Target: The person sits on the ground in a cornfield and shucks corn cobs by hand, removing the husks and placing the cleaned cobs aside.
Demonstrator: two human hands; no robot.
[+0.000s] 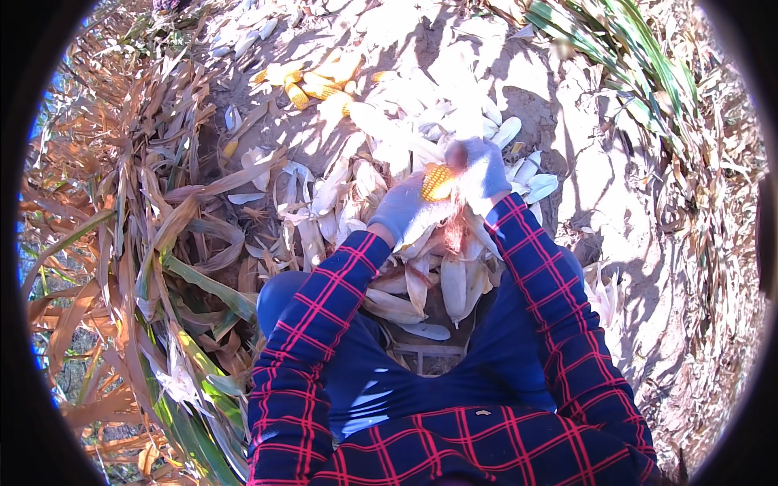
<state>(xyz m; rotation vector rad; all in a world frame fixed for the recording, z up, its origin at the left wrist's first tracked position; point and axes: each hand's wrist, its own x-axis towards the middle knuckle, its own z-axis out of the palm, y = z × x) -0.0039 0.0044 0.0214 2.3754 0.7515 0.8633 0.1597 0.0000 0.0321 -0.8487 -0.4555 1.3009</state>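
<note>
A yellow corn cob (438, 182) with bare kernels showing lies between my two gloved hands. My left hand (405, 204), in a pale glove, is closed around its lower left side. Against its upper right end, my right hand (485, 168) is closed too, in a matching glove, near a brownish end of the ear. Reddish-brown corn silk (455, 233) hangs below the hands. Pale husks (455, 287) are heaped under and around them, down between my knees. Strong sunlight washes out part of the gloves, so some fingers are hard to make out.
Several husked yellow cobs (320, 87) lie on the ground ahead, left of centre. Dry corn stalks and leaves (174, 162) stand thick along the left. Green leaves (620, 69) reach in at the upper right. Sunlit bare soil (600, 190) stretches along the right.
</note>
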